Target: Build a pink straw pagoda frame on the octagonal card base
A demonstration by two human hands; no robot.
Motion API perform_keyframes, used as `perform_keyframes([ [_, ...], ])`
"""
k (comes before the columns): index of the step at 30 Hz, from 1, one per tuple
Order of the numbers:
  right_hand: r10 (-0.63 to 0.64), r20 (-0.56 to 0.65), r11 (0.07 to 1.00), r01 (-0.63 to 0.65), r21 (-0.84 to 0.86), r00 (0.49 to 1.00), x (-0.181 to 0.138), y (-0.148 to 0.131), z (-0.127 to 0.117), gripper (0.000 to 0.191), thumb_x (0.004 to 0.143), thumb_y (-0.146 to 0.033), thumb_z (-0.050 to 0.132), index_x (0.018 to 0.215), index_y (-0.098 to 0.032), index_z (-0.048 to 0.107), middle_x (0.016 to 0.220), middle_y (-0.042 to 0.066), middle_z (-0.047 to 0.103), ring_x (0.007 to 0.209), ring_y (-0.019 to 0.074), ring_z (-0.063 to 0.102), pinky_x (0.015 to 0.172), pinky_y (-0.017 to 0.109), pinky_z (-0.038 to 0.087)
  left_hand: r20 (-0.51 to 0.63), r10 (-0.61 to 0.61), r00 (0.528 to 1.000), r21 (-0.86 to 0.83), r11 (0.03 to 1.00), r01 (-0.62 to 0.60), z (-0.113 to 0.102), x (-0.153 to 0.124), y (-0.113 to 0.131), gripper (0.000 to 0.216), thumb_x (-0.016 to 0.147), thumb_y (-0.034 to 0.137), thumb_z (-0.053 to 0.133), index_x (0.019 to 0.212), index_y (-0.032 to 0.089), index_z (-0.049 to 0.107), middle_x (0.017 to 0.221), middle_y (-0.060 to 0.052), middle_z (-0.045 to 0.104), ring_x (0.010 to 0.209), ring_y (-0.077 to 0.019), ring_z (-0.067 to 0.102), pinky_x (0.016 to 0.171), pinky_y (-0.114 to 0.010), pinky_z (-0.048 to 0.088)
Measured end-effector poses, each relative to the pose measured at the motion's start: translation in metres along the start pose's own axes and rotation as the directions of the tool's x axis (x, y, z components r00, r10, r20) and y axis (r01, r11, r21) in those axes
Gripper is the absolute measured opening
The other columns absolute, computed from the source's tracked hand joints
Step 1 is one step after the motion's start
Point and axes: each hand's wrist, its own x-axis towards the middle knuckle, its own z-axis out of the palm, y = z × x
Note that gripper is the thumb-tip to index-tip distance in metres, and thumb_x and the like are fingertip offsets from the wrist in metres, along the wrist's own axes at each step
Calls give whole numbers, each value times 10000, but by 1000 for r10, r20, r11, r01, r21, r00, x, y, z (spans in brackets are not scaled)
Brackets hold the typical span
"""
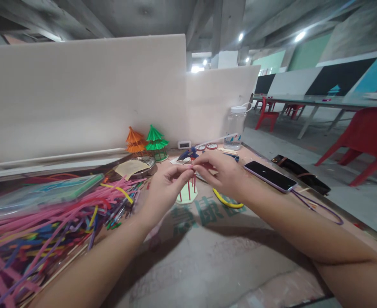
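My left hand (167, 186) and my right hand (222, 171) meet fingertip to fingertip at the centre, both closed in a pinch. Something tiny and reddish shows between the fingertips, too small to name. Right below them, thin red posts (190, 189) stand upright on a pale green flat base (188, 197). My fingers cover the tops of the posts, and I cannot tell whether they touch them. A blue glue gun (188, 153) lies just behind the hands. Under my right hand, a yellow curved strip (228, 201) rests on the table.
Pink and mixed-colour strips (56, 222) pile up at left beside a clear plastic case (47, 196). Orange (135, 140) and green (156, 141) tiered-roof models stand behind, near a white digital timer (184, 145). At right are a water bottle (235, 128) and a phone (270, 175).
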Motion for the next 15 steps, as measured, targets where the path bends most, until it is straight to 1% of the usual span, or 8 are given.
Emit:
perform_keyframes([
  [2,117,15,992,-117,36,993,3,15,-8,191,985,-243,474,982,-182,654,939,76,735,860,185,668,750,299,487,-12,1,1000,17,1000,-1,-9,5,3,290,848,465,710,897,182,751,876,-54,750,810,-179,673,750,-294,534],
  [4,258,62,966,-257,-28,964,0,38,-16,199,962,-186,449,1007,-173,642,946,81,731,847,193,665,725,300,474,-7,-13,1000,37,999,14,-19,10,7,323,844,492,705,876,172,734,819,-54,746,749,-170,671,688,-280,536],
  [6,384,267,919,-340,-197,884,-11,61,-22,177,933,-183,473,994,-170,639,814,58,709,707,183,634,633,284,432,-3,-26,1000,44,999,26,-26,14,11,348,846,513,695,866,166,717,767,-49,737,693,-159,663,634,-263,529],
  [8,469,545,880,-316,-354,696,-28,77,-23,222,895,-210,548,1097,-176,633,768,44,696,647,183,617,584,275,400,-15,-26,1000,35,999,27,-31,16,14,362,846,527,691,857,165,703,733,-40,726,661,-145,650,604,-244,516],
  [9,496,616,864,-278,-419,613,-37,80,-22,288,832,-211,627,1119,-184,637,821,60,709,699,201,639,599,277,405,-26,-24,999,26,999,24,-33,17,14,365,846,530,692,854,165,698,726,-36,722,654,-139,644,599,-237,511],
  [10,495,667,863,-223,-454,556,-45,82,-21,335,778,-247,701,1106,-195,651,923,87,721,797,231,661,636,282,420,-39,-22,999,19,1000,22,-34,17,13,363,843,527,697,860,164,696,728,-34,722,655,-136,642,600,-233,508],
  [12,484,717,863,-138,-486,501,-56,78,-18,387,756,-319,739,1120,-211,666,1078,125,712,930,280,669,700,300,438,-61,-18,998,-1,1000,18,-35,18,10,355,834,514,714,891,164,696,752,-32,729,677,-135,648,619,-231,511],
  [15,451,743,874,-75,-480,494,-61,70,-13,429,810,-314,682,1228,-225,652,1200,145,687,1025,297,659,790,318,445,-90,-7,996,-34,999,4,-39,20,6,342,827,489,731,934,165,700,803,-35,740,725,-140,665,680,-245,525],
])
